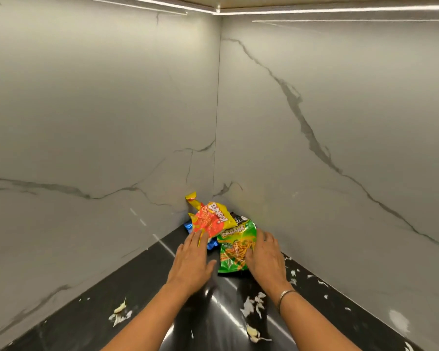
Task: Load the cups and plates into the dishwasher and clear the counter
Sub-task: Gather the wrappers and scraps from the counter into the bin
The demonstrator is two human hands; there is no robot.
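Forearms reach in from the bottom edge over a glossy black counter point(147, 282), where papery white peelings point(253, 304) lie scattered, more of them along the right wall's foot and one small heap to the left point(119, 311). A thin metal bangle point(285, 296) sits on the right wrist.

Farther in, the left hand point(192, 262) lies palm down with its fingers straight and close together, thumb spread to the side. Its fingertips touch the lower edge of an orange-and-yellow snack packet point(211, 219). The right hand point(266, 259), also palm down and not closed, rests on the right side of a green snack packet point(235, 249), with its thumb laid on the packet's face and its fingers along the edge. I cannot tell whether any finger tucks beneath it.

Both packets lie on the counter in its far corner, the orange one overlapping the green one's top. A crumpled blue wrapper point(188, 227) shows under the orange packet, and a dark packet point(238, 216) peeks out behind the green one. The orange packet's twisted yellow end leans against the corner seam.

Behind them, the left wall point(99, 110) and the right wall point(340, 122), both pale grey-veined marble, meet and rise to a bright light strip point(314, 10) under the overhang.
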